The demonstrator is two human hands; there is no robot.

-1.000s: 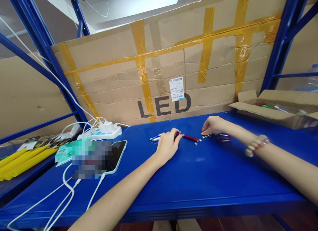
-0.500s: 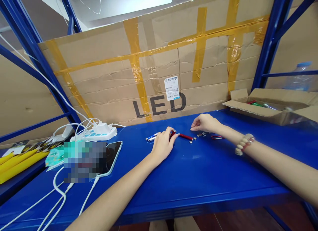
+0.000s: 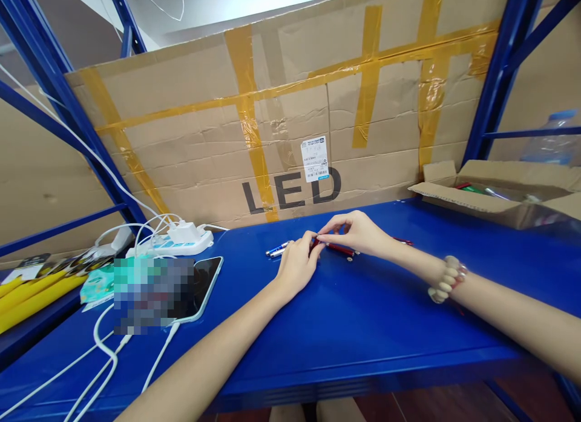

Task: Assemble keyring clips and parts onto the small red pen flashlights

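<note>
Between the thumb and fingers of my left hand (image 3: 296,266) is a short red metal tube (image 3: 314,244), mostly covered by the hand. My right hand (image 3: 362,233) has its thumb and fingertips pinched at the tube's upper end; whatever small piece they hold is hidden. Under the right hand, a second red tube (image 3: 341,250) lies on the table, with a small silver disc (image 3: 349,259) by its end. Left of my left hand lie slim blue and silver metal tubes (image 3: 276,250). Part of a red clip-like piece (image 3: 403,241) shows behind my right wrist.
The blue metal table (image 3: 345,325) backs onto a large taped cardboard sheet (image 3: 195,155). At left are a phone (image 3: 209,283), white cables and a power strip (image 3: 190,245). An opened cardboard box (image 3: 481,207) with small coloured items stands at the back right.
My right hand has moved left, from above the small silver discs to the end of the red tube, meeting my left fingertips. The left hand stays on its tube.
</note>
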